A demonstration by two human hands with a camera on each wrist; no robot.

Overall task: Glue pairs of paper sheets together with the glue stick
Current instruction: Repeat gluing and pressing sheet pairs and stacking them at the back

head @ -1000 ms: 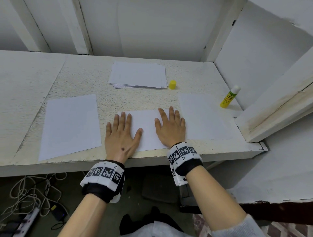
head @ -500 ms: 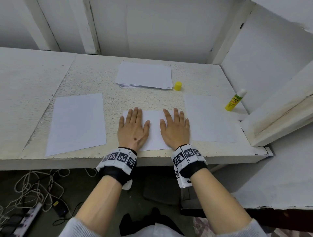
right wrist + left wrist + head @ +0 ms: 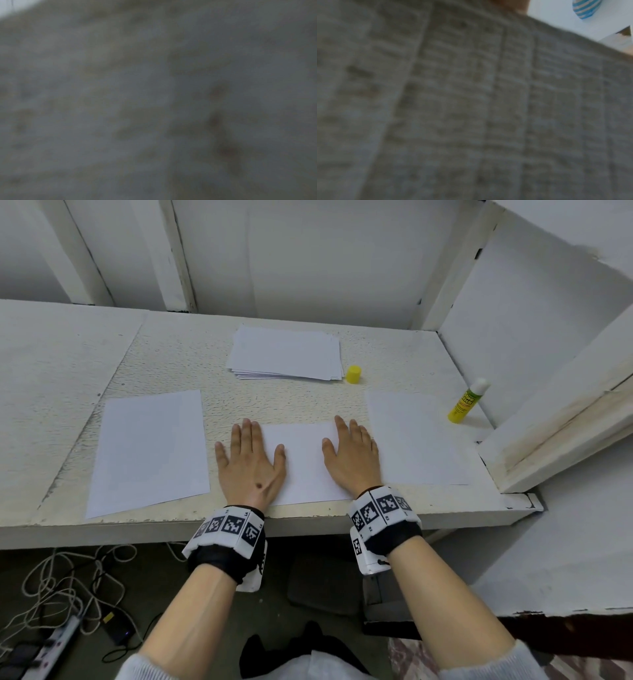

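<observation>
far left of the white counter (image 3: 68, 364) there's a single paper sheet (image 3: 147, 453) lying flat near the front edge. next over is the middle sheet (image 3: 303, 462), with both hands flat on it: left hand (image 3: 248, 463) on its left edge, right hand (image 3: 352, 458) on its right edge, fingers straight and spread, so neither grip has hold of anything, just palms pressing down. behind the middle sheet, toward the wall, sits the paper stack (image 3: 286, 356), and just beside its right corner is the yellow cap (image 3: 353, 374). right of the hands is another single sheet (image 3: 414, 440), and past that the glue stick (image 3: 467, 402) stands uncapped by the right wall, well apart from both hands. both wrist views are just blurry grey, can't make out anything useful
</observation>
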